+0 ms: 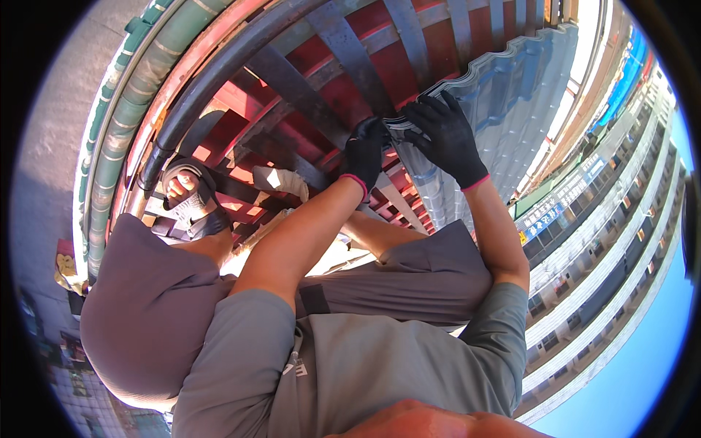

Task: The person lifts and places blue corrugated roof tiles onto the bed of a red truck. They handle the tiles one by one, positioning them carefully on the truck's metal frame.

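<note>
A stack of grey roofing sheets (504, 109) with a wavy tile profile lies to the right of the framework, its layered edges showing at the near corner. My left hand (365, 150), in a black glove with a pink cuff, is closed at that corner; its fingertips are partly hidden. Gloved the same way, my right hand (447, 139) bends its fingers over the sheets' edge, thumb lower down and apart from them. The two hands are close together, with the corner between them.
Dark metal slats (350, 58) cross over red beams (343, 95), with gaps between them. A thick dark pipe (197, 95) curves along the left, and a green ribbed roll or pipe (120, 139) runs outside it. My sandalled foot (186, 191) rests by the pipe. A multi-storey building (606, 270) rises at right.
</note>
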A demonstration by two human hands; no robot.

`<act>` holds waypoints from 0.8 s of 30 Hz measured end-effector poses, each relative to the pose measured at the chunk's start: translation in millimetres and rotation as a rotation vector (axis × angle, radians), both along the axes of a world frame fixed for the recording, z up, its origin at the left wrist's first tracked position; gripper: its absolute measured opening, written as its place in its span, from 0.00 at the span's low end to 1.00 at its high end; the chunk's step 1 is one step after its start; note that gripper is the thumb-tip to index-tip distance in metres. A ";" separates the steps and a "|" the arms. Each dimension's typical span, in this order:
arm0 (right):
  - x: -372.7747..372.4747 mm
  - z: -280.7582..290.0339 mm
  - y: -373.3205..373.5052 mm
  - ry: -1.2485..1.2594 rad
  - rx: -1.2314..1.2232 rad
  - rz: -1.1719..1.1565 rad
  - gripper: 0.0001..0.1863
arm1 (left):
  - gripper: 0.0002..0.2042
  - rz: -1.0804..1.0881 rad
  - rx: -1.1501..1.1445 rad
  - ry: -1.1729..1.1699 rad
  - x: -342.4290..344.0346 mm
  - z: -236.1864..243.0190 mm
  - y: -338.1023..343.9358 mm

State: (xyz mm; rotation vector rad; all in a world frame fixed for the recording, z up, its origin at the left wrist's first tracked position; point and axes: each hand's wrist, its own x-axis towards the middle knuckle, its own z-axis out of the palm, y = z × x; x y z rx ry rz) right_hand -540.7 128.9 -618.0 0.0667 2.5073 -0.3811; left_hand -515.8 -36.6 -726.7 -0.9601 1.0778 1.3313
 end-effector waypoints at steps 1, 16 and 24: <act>0.4 -0.2 0.1 -0.001 -0.001 0.000 0.22 | 0.12 -0.008 -0.011 -0.035 -5.6 4.5 -0.8; 1.1 1.1 1.7 0.004 0.002 0.031 0.23 | 0.11 -0.185 0.050 0.245 21.1 -3.8 -7.3; 3.0 1.9 0.6 0.014 0.011 0.026 0.23 | 0.12 -0.377 -0.009 0.354 16.2 15.4 -5.1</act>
